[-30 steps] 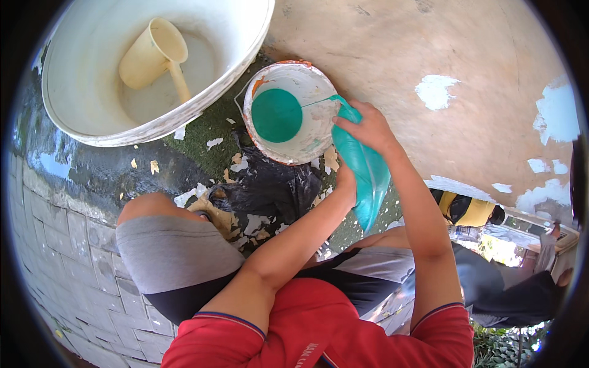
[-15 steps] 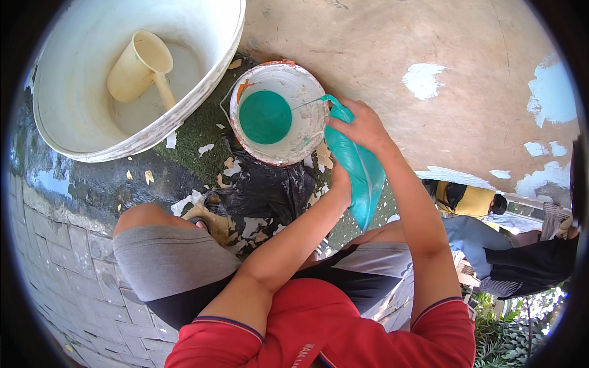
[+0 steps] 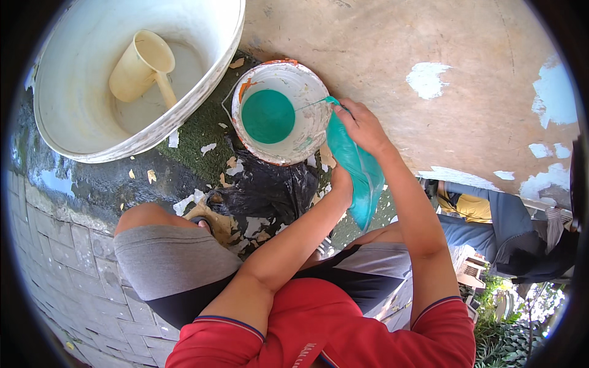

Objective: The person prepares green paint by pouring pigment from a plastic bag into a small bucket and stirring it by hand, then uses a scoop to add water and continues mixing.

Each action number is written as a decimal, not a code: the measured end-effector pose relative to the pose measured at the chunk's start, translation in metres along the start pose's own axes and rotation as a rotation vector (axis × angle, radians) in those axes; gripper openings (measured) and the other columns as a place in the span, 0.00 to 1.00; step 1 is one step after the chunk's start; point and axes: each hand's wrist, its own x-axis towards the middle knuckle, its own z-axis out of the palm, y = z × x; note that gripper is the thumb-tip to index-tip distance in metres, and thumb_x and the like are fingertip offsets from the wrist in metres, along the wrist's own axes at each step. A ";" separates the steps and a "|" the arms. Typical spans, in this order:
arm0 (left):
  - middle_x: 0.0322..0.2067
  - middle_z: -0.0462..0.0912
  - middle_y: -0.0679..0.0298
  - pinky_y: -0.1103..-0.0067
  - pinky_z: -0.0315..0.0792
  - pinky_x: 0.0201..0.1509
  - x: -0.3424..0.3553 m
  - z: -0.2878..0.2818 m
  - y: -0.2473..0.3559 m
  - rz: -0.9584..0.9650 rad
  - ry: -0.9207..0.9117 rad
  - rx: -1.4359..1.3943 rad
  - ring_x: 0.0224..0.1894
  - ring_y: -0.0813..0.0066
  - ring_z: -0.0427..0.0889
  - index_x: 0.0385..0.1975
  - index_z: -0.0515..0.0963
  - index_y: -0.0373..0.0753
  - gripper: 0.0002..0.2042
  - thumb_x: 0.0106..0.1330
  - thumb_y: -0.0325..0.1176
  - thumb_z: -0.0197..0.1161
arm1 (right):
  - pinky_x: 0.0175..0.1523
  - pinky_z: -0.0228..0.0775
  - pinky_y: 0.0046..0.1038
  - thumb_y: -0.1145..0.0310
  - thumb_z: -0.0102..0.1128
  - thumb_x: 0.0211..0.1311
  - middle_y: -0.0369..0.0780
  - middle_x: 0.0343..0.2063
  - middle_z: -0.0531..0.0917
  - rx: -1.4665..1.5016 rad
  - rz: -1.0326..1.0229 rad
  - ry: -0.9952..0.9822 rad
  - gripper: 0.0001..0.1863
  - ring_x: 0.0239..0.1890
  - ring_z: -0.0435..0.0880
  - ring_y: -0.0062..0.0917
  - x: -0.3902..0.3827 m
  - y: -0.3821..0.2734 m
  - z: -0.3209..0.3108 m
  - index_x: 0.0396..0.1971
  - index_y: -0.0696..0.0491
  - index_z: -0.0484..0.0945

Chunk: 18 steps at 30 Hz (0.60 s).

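A plastic bag of green paint (image 3: 354, 162) leans its narrow top over the rim of a white bucket (image 3: 311, 83). From its mouth a thin dark stream runs into the bucket, where green paint (image 3: 268, 116) covers the bottom. My right hand (image 3: 363, 127) is closed around the bag's upper part, close to the bucket's rim. Lower down, my left hand (image 3: 341, 178) supports the bag from the side and underneath; the bag hides most of its fingers.
A large white tub (image 3: 80, 132) holding a cream dipper (image 3: 134, 70) stands left of the bucket. Crumpled black plastic (image 3: 270, 190) and paint flakes (image 3: 189, 201) lie before the bucket. A peeling wall (image 3: 380, 43) rises behind. Another person (image 3: 472, 230) is at the right.
My right hand has shifted its grip a little on the bag's neck, and the bag looks slightly slacker. The stream still runs. The person at the right has changed posture.
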 end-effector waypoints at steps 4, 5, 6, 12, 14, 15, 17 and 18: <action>0.51 0.80 0.57 0.61 0.75 0.57 0.006 -0.005 -0.004 -0.015 -0.023 -0.026 0.53 0.59 0.80 0.56 0.74 0.41 0.25 0.75 0.57 0.47 | 0.57 0.69 0.43 0.54 0.51 0.71 0.53 0.44 0.82 -0.048 -0.025 -0.030 0.18 0.51 0.78 0.50 0.001 -0.004 -0.001 0.48 0.52 0.79; 0.51 0.80 0.57 0.61 0.75 0.57 0.007 -0.006 -0.005 -0.017 -0.029 -0.031 0.52 0.59 0.80 0.55 0.74 0.41 0.25 0.75 0.56 0.47 | 0.57 0.69 0.43 0.54 0.51 0.71 0.52 0.44 0.82 -0.062 -0.038 -0.035 0.18 0.50 0.78 0.49 0.001 -0.004 -0.002 0.47 0.51 0.79; 0.51 0.80 0.57 0.61 0.75 0.56 0.008 -0.007 -0.004 -0.021 -0.043 -0.043 0.52 0.59 0.80 0.55 0.74 0.41 0.25 0.75 0.56 0.47 | 0.56 0.70 0.41 0.54 0.52 0.71 0.52 0.44 0.82 -0.071 -0.051 -0.035 0.18 0.50 0.79 0.48 0.002 -0.004 -0.002 0.48 0.52 0.80; 0.49 0.81 0.58 0.62 0.76 0.55 0.007 0.000 0.003 -0.031 -0.099 -0.094 0.50 0.60 0.81 0.54 0.75 0.42 0.23 0.75 0.55 0.49 | 0.54 0.72 0.38 0.55 0.55 0.69 0.51 0.43 0.83 -0.092 -0.044 -0.008 0.18 0.47 0.81 0.45 0.007 -0.012 -0.001 0.49 0.50 0.82; 0.48 0.81 0.58 0.62 0.76 0.54 0.000 0.006 -0.001 -0.041 -0.095 -0.084 0.49 0.60 0.81 0.53 0.75 0.42 0.22 0.75 0.54 0.50 | 0.53 0.73 0.37 0.54 0.56 0.69 0.51 0.42 0.84 -0.092 -0.010 0.005 0.18 0.46 0.82 0.45 0.004 -0.006 -0.003 0.49 0.49 0.82; 0.48 0.82 0.58 0.63 0.77 0.53 -0.002 0.006 0.000 -0.035 -0.091 -0.072 0.49 0.61 0.82 0.53 0.75 0.42 0.21 0.75 0.53 0.50 | 0.54 0.72 0.38 0.55 0.55 0.69 0.49 0.43 0.84 -0.096 -0.005 -0.003 0.17 0.47 0.81 0.45 0.006 -0.008 -0.003 0.48 0.49 0.82; 0.47 0.82 0.59 0.63 0.77 0.53 -0.003 0.006 0.002 -0.023 -0.086 -0.076 0.48 0.61 0.82 0.52 0.75 0.42 0.21 0.75 0.53 0.50 | 0.56 0.72 0.39 0.55 0.55 0.69 0.46 0.44 0.85 -0.104 0.010 -0.018 0.16 0.49 0.80 0.45 0.007 -0.010 -0.004 0.46 0.49 0.82; 0.46 0.82 0.59 0.63 0.77 0.52 -0.003 0.007 0.002 -0.017 -0.083 -0.077 0.48 0.61 0.82 0.52 0.75 0.42 0.21 0.75 0.52 0.50 | 0.56 0.72 0.39 0.55 0.55 0.69 0.46 0.44 0.84 -0.113 0.002 -0.011 0.16 0.49 0.80 0.45 0.007 -0.010 -0.004 0.46 0.50 0.82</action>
